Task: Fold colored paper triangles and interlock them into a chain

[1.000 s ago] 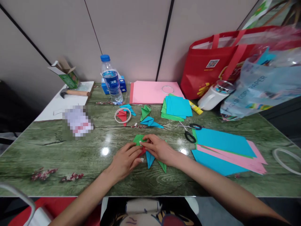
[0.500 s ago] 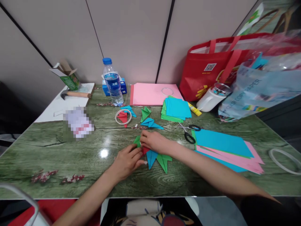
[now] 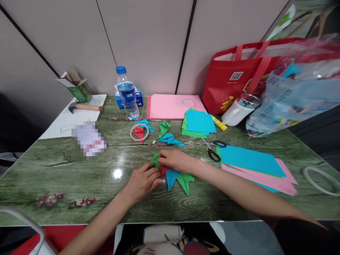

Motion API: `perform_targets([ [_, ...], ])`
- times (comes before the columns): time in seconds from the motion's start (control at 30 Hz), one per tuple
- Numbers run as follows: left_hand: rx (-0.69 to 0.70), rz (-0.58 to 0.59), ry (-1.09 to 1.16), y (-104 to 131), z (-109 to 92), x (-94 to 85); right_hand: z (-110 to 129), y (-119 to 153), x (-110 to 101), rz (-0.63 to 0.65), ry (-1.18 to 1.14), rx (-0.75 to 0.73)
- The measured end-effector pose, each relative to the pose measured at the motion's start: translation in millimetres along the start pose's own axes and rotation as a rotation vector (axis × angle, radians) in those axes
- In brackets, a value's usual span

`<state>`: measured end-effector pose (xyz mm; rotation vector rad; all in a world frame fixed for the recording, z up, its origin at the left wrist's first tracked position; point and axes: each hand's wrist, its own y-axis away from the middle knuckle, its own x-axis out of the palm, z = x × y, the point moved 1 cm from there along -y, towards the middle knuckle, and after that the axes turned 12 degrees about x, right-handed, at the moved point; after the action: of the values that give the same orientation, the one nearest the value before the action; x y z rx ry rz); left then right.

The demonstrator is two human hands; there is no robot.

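Left of the scissors (image 3: 209,144), right hand (image 3: 174,159) pinches green piece (image 3: 155,159), leaving blue piece (image 3: 172,178) exposed; left hand (image 3: 140,182), grip unclear, touches red piece (image 3: 164,170).

From the wearer's head, the only view faces forward and down; the hands are fairly near.

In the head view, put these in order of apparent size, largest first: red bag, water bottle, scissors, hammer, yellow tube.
1. Red bag
2. Water bottle
3. Scissors and hammer: they look much alike, so I leave them unranked
4. Yellow tube
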<state>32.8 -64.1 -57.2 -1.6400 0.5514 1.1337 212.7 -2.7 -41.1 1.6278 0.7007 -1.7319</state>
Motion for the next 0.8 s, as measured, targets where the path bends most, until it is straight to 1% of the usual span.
perform_targets([
  [0.13,-0.006,0.0,0.005,0.4,0.5,-0.8,-8.6,-0.9,7.5,-0.069,-0.082,-0.011],
  [0.27,-0.008,0.001,0.006,1.6,0.6,0.1,-12.6,-1.2,6.3,-0.097,-0.159,-0.066],
  [0.43,-0.015,0.018,0.001,1.4,0.3,-0.4,-10.3,-2.3,-0.2,-0.055,-0.123,-0.068],
  [0.63,0.02,-0.04,-0.004,-2.3,0.5,-2.8,-6.9,-6.5,-7.2,0.015,-0.033,-0.081],
  [0.8,0.025,-0.026,0.007,-3.3,1.2,-3.0,-5.2,-4.1,-5.4,0.02,0.019,-0.097],
])
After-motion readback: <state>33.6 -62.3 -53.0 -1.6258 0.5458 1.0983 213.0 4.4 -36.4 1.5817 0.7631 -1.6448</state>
